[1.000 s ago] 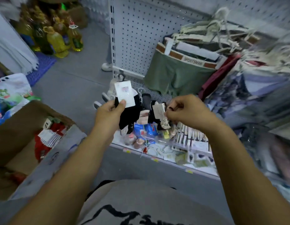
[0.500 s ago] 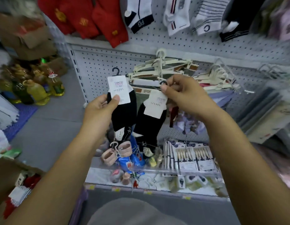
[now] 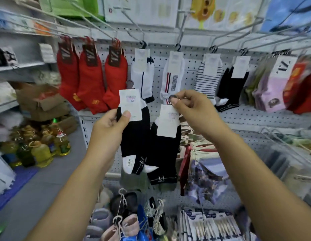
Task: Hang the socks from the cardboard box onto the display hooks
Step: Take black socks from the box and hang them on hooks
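A: Left grip (image 3: 109, 124) is closed on the card tag of the first black sock pair (image 3: 133, 136), with the thumb pressed on the card. Right grip (image 3: 194, 110) pinches the hanger hook of the second pair (image 3: 165, 150). Both are held in mid-air, below the display hooks (image 3: 133, 27).

B: Judged light and limp; best taken by the stiff card or hook. Compared with half a second earlier, the view is raised and both pairs are lifted toward the hung row.

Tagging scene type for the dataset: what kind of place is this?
Most likely a small general shop, at its sock display. Carded socks hang on wire hooks from a white pegboard wall, packaged goods lie on the shelf below, and cooking-oil bottles stand on the floor at left.
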